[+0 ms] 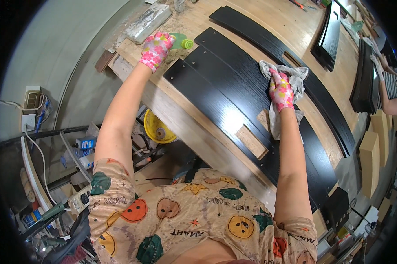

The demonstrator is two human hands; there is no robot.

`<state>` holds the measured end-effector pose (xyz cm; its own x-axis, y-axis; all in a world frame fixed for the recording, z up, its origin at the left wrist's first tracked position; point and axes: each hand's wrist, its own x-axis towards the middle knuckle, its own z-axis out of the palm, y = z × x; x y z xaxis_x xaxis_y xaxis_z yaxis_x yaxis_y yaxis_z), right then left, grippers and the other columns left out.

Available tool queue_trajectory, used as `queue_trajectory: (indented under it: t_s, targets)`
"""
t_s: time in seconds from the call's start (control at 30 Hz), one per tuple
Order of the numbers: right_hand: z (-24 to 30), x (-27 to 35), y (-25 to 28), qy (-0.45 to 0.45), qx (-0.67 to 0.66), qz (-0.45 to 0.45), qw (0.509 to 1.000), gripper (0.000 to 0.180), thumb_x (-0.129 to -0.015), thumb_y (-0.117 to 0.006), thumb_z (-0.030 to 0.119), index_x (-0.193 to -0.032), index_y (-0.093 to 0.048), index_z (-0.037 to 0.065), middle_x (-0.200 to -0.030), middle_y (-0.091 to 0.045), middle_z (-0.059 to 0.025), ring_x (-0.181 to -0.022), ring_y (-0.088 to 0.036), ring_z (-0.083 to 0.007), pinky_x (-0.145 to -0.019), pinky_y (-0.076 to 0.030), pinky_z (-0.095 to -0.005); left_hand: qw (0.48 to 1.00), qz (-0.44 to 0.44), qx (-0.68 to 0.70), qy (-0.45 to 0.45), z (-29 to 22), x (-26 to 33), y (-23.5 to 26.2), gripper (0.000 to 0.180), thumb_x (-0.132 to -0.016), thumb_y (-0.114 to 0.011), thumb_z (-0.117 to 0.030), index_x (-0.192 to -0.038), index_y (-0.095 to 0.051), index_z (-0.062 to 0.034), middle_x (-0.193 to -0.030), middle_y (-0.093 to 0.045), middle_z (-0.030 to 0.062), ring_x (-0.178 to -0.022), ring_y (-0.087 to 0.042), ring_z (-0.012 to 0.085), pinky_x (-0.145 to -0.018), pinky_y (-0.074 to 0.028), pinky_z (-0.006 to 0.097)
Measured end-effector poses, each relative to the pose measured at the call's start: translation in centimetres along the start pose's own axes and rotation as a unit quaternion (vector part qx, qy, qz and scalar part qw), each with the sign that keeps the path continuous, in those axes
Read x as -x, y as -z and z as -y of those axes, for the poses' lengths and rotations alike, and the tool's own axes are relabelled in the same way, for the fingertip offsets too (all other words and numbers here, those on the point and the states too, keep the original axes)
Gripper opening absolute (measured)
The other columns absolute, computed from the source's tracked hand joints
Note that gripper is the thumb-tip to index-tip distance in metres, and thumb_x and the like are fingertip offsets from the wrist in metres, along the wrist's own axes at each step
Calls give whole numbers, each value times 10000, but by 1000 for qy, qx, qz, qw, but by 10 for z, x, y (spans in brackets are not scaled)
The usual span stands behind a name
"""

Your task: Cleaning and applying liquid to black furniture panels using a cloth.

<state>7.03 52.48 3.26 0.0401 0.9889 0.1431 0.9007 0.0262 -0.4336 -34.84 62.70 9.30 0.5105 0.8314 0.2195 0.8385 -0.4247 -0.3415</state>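
My left hand (pixel 156 50), in a pink flower-patterned glove, is closed around a green see-through bottle (pixel 177 41) with a lime cap. The bottle lies tipped over the workbench near its left end, cap pointing right. My right hand (pixel 281 91), gloved alike, presses a crumpled grey-white rag (pixel 298 75) onto glossy black boards. Under it are curved black panels (pixel 216 81) lying side by side, with small screws or holes near their ends and a rectangular cutout. Beyond them lies a separate curved black board (pixel 251 31), partly covered by the rag.
A dusty pale block (pixel 149 23) sits at the bench's far left corner. More black boards (pixel 328 35) and a black stack (pixel 364 81) stand right, beside another person's arm (pixel 388 83). A yellow bucket (pixel 151 125) is below the workbench (pixel 194 20). Cluttered shelving (pixel 68 154) stands left.
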Motion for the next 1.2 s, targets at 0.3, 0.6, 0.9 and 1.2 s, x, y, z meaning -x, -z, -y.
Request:
queue_trajectory:
  t_s: [0.3, 0.6, 0.9, 1.2]
  targets:
    - [1, 1, 2, -18, -23, 15, 999, 348, -870, -566, 155, -1213, -596, 197, -1200, -559, -176, -1127, -529, -370, -990, -411, -419, 999, -17, 5, 49, 12, 8, -4, 244, -753, -655, -159, -992, -609, -155, -981, -628, 45, -965, -598, 250, -770, -503, 393]
    - [-5, 0, -1, 17, -31, 17, 999, 356, -868, -578, 176, -1223, -591, 205, -1252, -530, -189, -1162, -510, -375, -1012, -394, -426, 858, -173, 342, 341, 14, 7, -26, 594, -724, -778, -400, -1120, -602, 5, -1059, -624, 179, -1000, -599, 312, -853, -484, 387]
    - [46, -24, 22, 136, -150, -45, 978, 293, -852, -625, 136, -1141, -636, 93, -1082, -645, -170, -1054, -595, -332, -942, -456, -391, 797, -44, 483, 361, -119, 36, 55, 384, -895, -568, -402, -1001, -605, -35, -933, -623, 80, -879, -592, 180, -699, -504, 288]
    - [78, -3, -29, 294, -11, 37, 955, 216, -846, -625, 140, -1057, -659, 166, -889, -582, -116, -773, -616, -338, -653, -511, -424, 895, -63, 431, -99, -317, 60, 56, 438, -889, -519, -372, -1163, -597, -40, -1261, -532, 147, -1207, -448, 317, -1056, -302, 444]
